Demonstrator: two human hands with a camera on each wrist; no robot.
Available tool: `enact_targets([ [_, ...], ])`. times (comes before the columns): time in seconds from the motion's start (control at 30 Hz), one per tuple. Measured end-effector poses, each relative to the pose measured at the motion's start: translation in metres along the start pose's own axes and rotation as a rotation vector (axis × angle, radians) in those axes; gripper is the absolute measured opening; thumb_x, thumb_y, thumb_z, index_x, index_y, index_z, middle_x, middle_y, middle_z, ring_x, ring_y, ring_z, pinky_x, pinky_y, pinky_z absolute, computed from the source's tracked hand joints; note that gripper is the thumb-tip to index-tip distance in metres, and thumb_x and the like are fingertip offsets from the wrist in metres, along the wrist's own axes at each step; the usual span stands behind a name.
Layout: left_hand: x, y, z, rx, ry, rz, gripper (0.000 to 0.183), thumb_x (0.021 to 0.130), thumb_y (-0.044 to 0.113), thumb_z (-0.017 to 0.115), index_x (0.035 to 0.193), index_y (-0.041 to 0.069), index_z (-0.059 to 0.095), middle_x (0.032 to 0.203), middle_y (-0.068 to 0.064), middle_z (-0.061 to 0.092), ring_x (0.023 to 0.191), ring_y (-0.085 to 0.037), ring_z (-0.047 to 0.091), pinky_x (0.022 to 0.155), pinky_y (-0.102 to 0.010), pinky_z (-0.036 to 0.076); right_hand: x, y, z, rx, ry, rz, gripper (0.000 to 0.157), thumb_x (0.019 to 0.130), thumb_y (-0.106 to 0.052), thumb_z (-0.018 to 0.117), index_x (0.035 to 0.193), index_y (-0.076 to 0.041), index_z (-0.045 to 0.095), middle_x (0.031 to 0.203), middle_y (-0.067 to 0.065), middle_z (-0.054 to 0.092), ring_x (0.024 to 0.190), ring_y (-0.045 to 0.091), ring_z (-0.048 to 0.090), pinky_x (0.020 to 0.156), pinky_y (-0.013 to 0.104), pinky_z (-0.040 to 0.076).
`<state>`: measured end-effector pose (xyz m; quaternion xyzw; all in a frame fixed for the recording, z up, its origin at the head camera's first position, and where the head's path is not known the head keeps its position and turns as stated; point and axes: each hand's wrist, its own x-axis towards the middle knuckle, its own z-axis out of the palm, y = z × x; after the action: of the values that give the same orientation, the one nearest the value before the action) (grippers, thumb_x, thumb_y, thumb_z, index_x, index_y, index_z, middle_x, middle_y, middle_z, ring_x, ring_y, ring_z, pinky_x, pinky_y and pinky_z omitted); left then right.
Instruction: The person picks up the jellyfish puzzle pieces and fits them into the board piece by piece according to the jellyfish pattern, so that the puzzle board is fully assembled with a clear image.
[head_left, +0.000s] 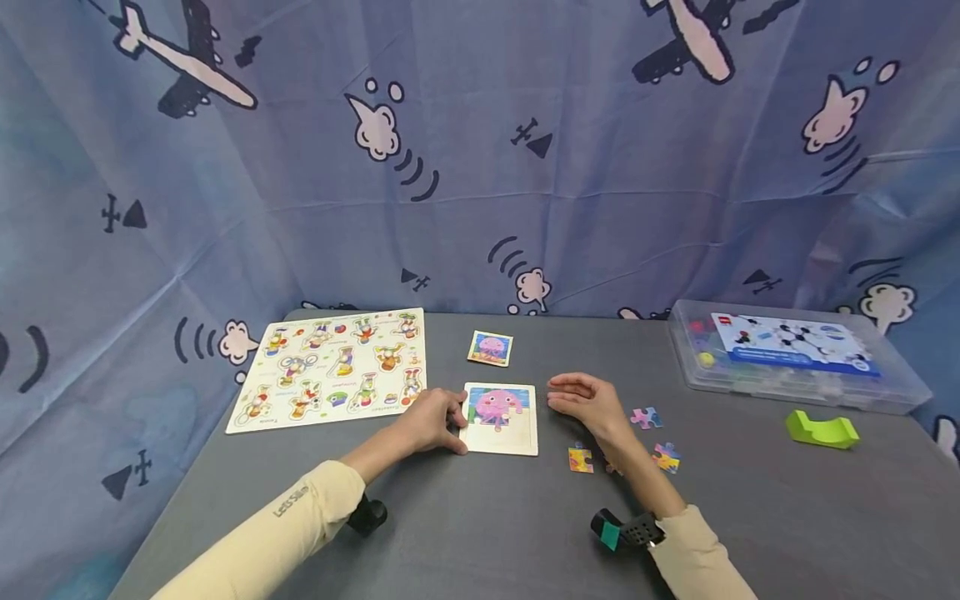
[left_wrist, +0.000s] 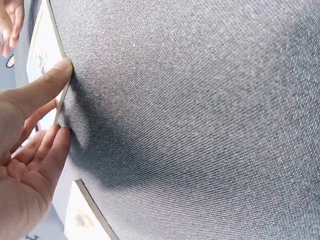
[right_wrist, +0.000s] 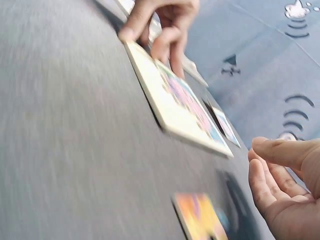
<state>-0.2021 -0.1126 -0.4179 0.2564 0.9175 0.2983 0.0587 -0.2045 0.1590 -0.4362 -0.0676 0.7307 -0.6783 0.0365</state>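
Observation:
A small square wooden jigsaw tray [head_left: 501, 444] lies at the middle of the table, with a pink octopus picture partly filled in and bare wood along its near part. My left hand [head_left: 433, 422] holds the tray's left edge, thumb near the close corner and fingertips further up that side. To the right of the tray, my right hand [head_left: 594, 407] hovers with relaxed, slightly bent fingers and nothing in them. Around the right forearm lie loose jigsaw pieces: an orange-yellow one [head_left: 581, 459], a yellow and blue one [head_left: 666, 457], a pink and blue one [head_left: 646, 418], and another mostly hidden under the wrist.
Behind the tray lies a small octopus picture card [head_left: 491, 348]. A large board of cartoon figures [head_left: 322, 371] is at the left. Far right stand a clear plastic box [head_left: 885, 387] with a printed sheet and a lime-green curved block [head_left: 822, 430]. A patterned curtain [head_left: 465, 225] hangs behind.

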Motion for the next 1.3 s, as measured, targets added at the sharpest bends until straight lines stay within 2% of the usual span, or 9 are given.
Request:
enact_targets([
  [0.13, 0.001, -0.001, 0.001, 0.004, 0.002, -0.011, 0.026, 0.057, 0.008, 0.091, 0.073, 0.003, 0.071, 0.125, -0.021, 0.06, 0.116, -0.034, 0.057, 0.079, -0.035, 0.048, -0.007, 0.001, -0.024, -0.019, 0.023, -0.025, 0.038, 0.084, 0.008, 0.066, 0.118, 0.019, 0.052, 0.111, 0.026, 0.064, 0.088, 0.006, 0.067, 0.077, 0.02, 0.052],
  [0.27, 0.001, 0.0, 0.001, 0.009, -0.004, -0.02, 0.026, 0.058, 0.009, 0.091, 0.073, 0.004, 0.071, 0.126, -0.02, 0.06, 0.117, -0.033, 0.057, 0.081, -0.035, 0.048, -0.015, 0.001, -0.05, -0.031, 0.032, -0.04, 0.039, 0.085, 0.006, 0.067, 0.118, 0.02, 0.051, 0.103, 0.008, 0.07, 0.089, 0.005, 0.067, 0.076, 0.02, 0.053],
  [0.4, 0.0, 0.0, 0.0, 0.0, -0.007, -0.027, 0.026, 0.057, 0.008, 0.091, 0.073, 0.003, 0.071, 0.126, -0.021, 0.059, 0.118, -0.033, 0.056, 0.086, -0.038, 0.049, -0.02, 0.002, -0.076, -0.002, 0.006, -0.064, 0.036, 0.086, 0.007, 0.065, 0.118, 0.018, 0.052, 0.1, -0.005, 0.071, 0.089, 0.005, 0.067, 0.075, 0.021, 0.053],
  [0.57, 0.0, 0.0, 0.0, -0.011, -0.009, -0.025, 0.027, 0.057, 0.007, 0.091, 0.074, 0.002, 0.071, 0.125, -0.023, 0.059, 0.119, -0.035, 0.055, 0.09, -0.041, 0.048, -0.025, 0.006, -0.106, 0.023, -0.058, -0.125, 0.029, 0.087, 0.012, 0.06, 0.115, 0.013, 0.056, 0.101, -0.009, 0.07, 0.092, 0.006, 0.067, 0.076, 0.019, 0.052],
  [0.63, 0.0, -0.001, 0.0, -0.007, -0.008, -0.02, 0.027, 0.057, 0.007, 0.091, 0.073, 0.002, 0.071, 0.125, -0.023, 0.059, 0.119, -0.035, 0.055, 0.09, -0.041, 0.048, -0.026, 0.008, -0.118, -0.006, -0.095, -0.141, 0.029, 0.088, 0.012, 0.059, 0.117, 0.014, 0.055, 0.103, -0.009, 0.069, 0.093, 0.006, 0.067, 0.077, 0.019, 0.052],
  [0.7, 0.001, -0.001, 0.0, -0.005, -0.008, -0.016, 0.027, 0.057, 0.007, 0.091, 0.073, 0.002, 0.071, 0.125, -0.023, 0.059, 0.119, -0.035, 0.056, 0.09, -0.041, 0.048, -0.027, 0.008, -0.128, -0.102, -0.119, -0.138, 0.032, 0.088, 0.009, 0.061, 0.119, 0.015, 0.053, 0.106, -0.006, 0.069, 0.095, 0.005, 0.066, 0.077, 0.018, 0.051],
  [0.83, 0.001, 0.0, 0.0, -0.003, -0.01, -0.017, 0.027, 0.057, 0.008, 0.091, 0.073, 0.002, 0.071, 0.125, -0.023, 0.059, 0.118, -0.034, 0.056, 0.088, -0.041, 0.048, -0.028, 0.006, -0.144, -0.341, -0.185, -0.113, 0.042, 0.087, 0.002, 0.067, 0.123, 0.016, 0.051, 0.116, 0.017, 0.065, 0.096, 0.005, 0.064, 0.077, 0.017, 0.051],
  [0.93, 0.001, 0.0, 0.0, -0.009, -0.008, -0.022, 0.027, 0.057, 0.008, 0.091, 0.074, 0.002, 0.071, 0.125, -0.023, 0.059, 0.119, -0.035, 0.056, 0.089, -0.041, 0.048, -0.027, 0.005, -0.151, -0.424, -0.234, -0.084, 0.045, 0.086, -0.002, 0.068, 0.124, 0.015, 0.051, 0.121, 0.032, 0.056, 0.098, 0.005, 0.062, 0.076, 0.019, 0.051],
  [1.3, 0.0, 0.002, 0.0, -0.029, 0.005, -0.039, 0.027, 0.056, 0.006, 0.091, 0.073, 0.002, 0.07, 0.126, -0.022, 0.059, 0.12, -0.034, 0.055, 0.094, -0.042, 0.046, -0.023, 0.01, -0.162, -0.467, -0.311, -0.101, 0.041, 0.084, -0.001, 0.07, 0.12, 0.014, 0.056, 0.112, 0.023, 0.063, 0.092, 0.004, 0.06, 0.073, 0.02, 0.051],
])
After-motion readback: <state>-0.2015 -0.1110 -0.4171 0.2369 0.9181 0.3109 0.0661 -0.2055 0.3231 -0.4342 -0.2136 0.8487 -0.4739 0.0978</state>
